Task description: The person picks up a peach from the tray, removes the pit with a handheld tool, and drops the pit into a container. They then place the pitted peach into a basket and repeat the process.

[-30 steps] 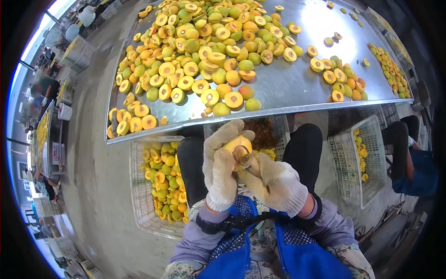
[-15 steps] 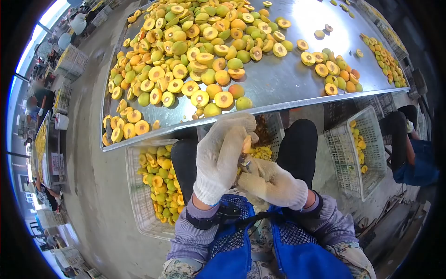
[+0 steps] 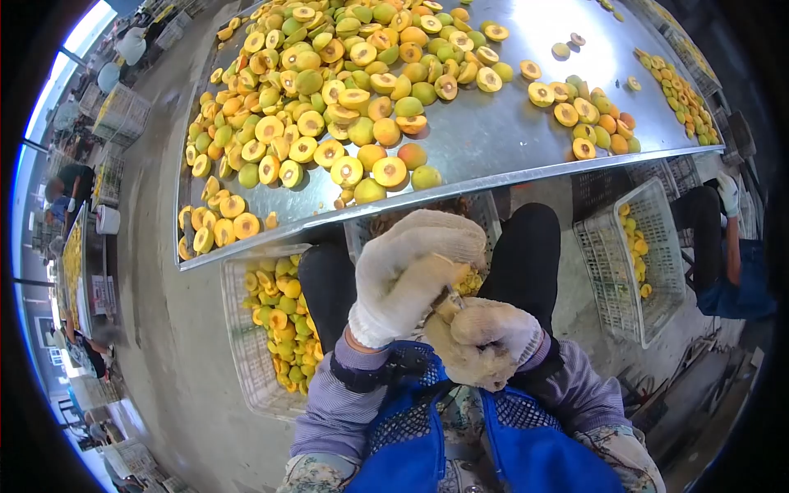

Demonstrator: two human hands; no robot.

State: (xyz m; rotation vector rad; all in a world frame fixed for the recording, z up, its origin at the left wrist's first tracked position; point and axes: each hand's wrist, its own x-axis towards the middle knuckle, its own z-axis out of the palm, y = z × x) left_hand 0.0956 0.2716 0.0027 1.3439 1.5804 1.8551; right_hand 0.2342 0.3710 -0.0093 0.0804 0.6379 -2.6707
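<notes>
My left hand (image 3: 411, 271), in a white knit glove, curls around a yellow-orange peach half (image 3: 445, 268), mostly hidden by the fingers. Close below it, my right hand (image 3: 491, 338), gloved too, is closed on a small metal tool (image 3: 449, 304). Its tip meets the fruit, but its exact shape is covered. Both hands are over my lap, just short of the table edge. Many halved yellow-green peaches (image 3: 346, 172) are heaped on the metal table (image 3: 485, 177) in front of me.
A white crate (image 3: 246, 361) of peach halves stands left of my legs. Another crate (image 3: 657, 296) with some halves is on the right, near a co-worker's gloved hand (image 3: 728, 193). Between my knees is a crate (image 3: 355, 238) holding scraps.
My left hand has turned and moved slightly right, its fingers folding further over the fruit. My right hand has rotated and dropped a little. The co-worker's gloved hand at right has risen.
</notes>
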